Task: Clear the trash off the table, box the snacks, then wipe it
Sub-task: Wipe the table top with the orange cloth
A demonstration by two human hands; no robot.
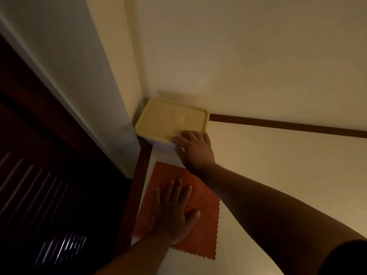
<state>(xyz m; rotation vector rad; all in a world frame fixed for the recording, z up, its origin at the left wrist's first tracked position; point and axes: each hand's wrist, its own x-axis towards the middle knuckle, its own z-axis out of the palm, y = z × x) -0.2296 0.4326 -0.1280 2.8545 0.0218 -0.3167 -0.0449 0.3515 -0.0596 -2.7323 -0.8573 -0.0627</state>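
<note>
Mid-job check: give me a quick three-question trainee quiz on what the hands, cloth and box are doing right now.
1. True or false: the left hand lies flat on the orange cloth.
2. Multiple choice: the right hand grips the lidded box at its A) far left corner, B) near right corner, C) centre.
3. Fill in: the box sits in the far ____ of the table.
Key: 1 true; 2 B; 3 corner.

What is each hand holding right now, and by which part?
The right hand grips the lidded box at its near right corner, fingers over the lid's edge. The left hand holds nothing; it presses flat on the orange cloth.
</note>
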